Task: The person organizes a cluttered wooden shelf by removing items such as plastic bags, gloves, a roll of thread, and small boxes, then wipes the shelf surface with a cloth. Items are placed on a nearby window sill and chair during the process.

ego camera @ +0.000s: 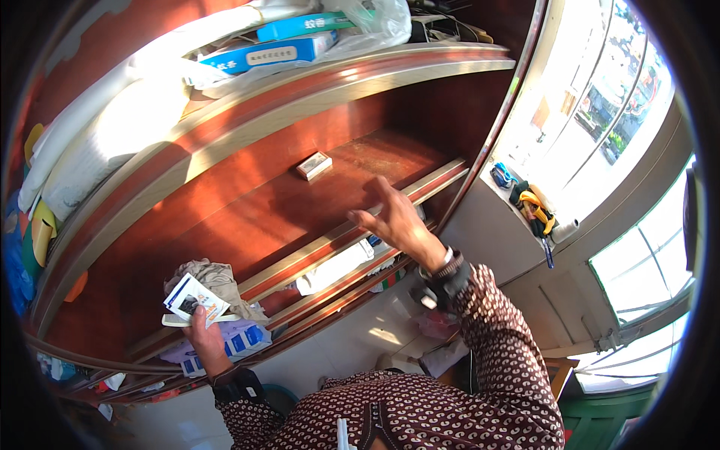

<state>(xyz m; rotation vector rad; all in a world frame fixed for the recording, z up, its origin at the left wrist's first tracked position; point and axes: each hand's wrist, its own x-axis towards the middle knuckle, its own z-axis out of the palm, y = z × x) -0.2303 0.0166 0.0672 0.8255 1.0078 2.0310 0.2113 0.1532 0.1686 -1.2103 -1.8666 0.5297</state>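
My left hand (206, 341) grips a few small white sachets (197, 302) and a pale comb (175, 320) at the shelf's left end. A crumpled grey-beige cloth (211, 277) lies right behind them on the shelf. Over the front edge of the reddish-brown wooden shelf (247, 219), my right hand (400, 221) reaches out with its fingers apart and nothing in them. Beyond its fingertips, without contact, a small box (314, 165) with pale sides rests on the shelf board.
Overhead, a shelf edge (349, 73) bears blue cartons (270, 53), clear plastic and white rolls (112, 124). Lower shelves hold a blue-and-white package (239, 344) and white packaging (337, 265). At right, a window sill carries a yellow-and-black item (534, 208) and a roll (565, 230).
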